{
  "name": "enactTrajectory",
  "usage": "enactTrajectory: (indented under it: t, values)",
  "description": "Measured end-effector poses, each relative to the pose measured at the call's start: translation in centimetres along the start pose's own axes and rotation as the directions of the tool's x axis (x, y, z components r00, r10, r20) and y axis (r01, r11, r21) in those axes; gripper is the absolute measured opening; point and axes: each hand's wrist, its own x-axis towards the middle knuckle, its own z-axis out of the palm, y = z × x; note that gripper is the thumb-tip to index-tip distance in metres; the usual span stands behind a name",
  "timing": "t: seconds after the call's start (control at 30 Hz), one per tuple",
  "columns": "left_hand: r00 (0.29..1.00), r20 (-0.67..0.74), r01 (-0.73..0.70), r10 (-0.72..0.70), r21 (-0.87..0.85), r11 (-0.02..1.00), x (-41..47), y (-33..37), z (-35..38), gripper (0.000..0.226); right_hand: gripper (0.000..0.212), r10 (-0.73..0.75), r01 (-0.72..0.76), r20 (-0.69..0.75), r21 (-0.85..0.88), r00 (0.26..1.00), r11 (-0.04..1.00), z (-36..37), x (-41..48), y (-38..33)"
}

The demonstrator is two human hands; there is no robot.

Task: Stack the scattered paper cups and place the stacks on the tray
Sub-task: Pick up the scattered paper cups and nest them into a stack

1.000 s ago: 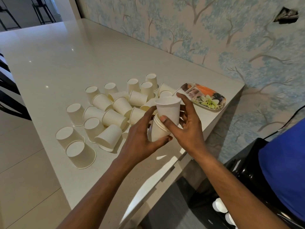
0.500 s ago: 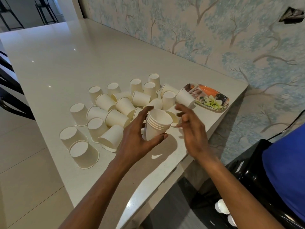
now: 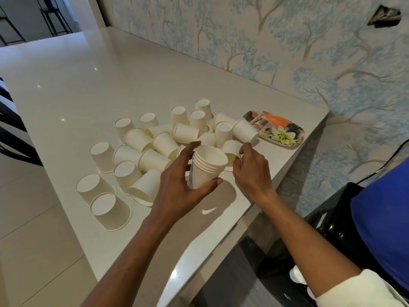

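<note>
At counter, near corner. Entry as spoken between observer (O) and recorder (R).

O: Left hand [image 3: 177,187]?

R: Grasping the stack [image 3: 207,167]. Thumb on the near side of the lowest cup, fingers wrapped round the far side. Several white paper cups are nested mouth-up, and the stack is tilted a little to the right. Rims show as close bands under the top lip.

O: Right hand [image 3: 252,171]?

R: Fingers curled on a single cup [image 3: 231,148], which lies on its side just right of the stack. Thumb tip is at the cup's rim. Cannot tell whether the cup is lifted clear of the counter [image 3: 88,85].

O: Tray [image 3: 287,131]?

R: Flower-patterned, oblong, at the far right corner of the counter, close to the wallpaper [image 3: 287,41]. No stack is on it. One cup on its side overlaps the tray's left end.

O: Remaining cups?

R: The loose cups [image 3: 155,158] are clustered left of and behind both hands. Some stand upside down, others lie on their sides and touch one another. Two inverted ones sit nearest the left front, slightly apart from the cluster.
</note>
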Motion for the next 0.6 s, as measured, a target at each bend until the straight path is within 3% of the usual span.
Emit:
enactTrajectory:
  t: [0.1, 0.17, 0.27, 0.33, 0.37, 0.43, 0.6]
  values:
    - [1.0, 0.015, -0.007, 0.007, 0.02, 1.0, 0.0, -0.2, -0.3, 0.096, 0.018, 0.096, -0.092, -0.049, 0.087, 0.994, 0.992, -2.4, 0.1, -0.1]
    - [1.0, 0.024, -0.014, 0.013, 0.028, 1.0, 0.0, -0.3, -0.5, 0.096, 0.019, 0.206, -0.182, -0.079, 0.238, 0.975, 0.954, -4.8, 0.6, -0.3]
    - [0.999, 0.044, -0.027, 0.024, 0.053, 0.998, 0.2, -0.2, -0.6, 0.097, 0.012, 0.415, -0.351, 0.045, 0.62, 0.909, 0.702, -8.4, 1.5, -1.3]
    - [0.998, 0.059, -0.039, 0.035, 0.066, 0.997, 0.4, 0.0, -0.4, 0.097, 0.016, 0.437, -0.425, 0.198, 0.745, 0.877, 0.514, -10.2, 1.7, -2.2]
    - [0.997, 0.066, -0.047, 0.043, 0.07, 0.996, 0.5, 0.1, -0.3, 0.098, 0.019, 0.416, -0.446, 0.256, 0.763, 0.873, 0.467, -10.7, 1.7, -2.7]
    - [0.994, 0.086, -0.067, 0.06, 0.081, 0.994, 0.7, 0.2, 0.1, 0.099, 0.021, 0.352, -0.473, 0.334, 0.748, 0.874, 0.465, -11.0, 1.5, -3.4]
    - [0.989, 0.113, -0.105, 0.091, 0.121, 0.987, 1.0, 0.3, 0.6, 0.107, 0.025, 0.185, -0.425, 0.423, 0.593, 0.887, 0.684, -9.2, 1.0, -4.1]
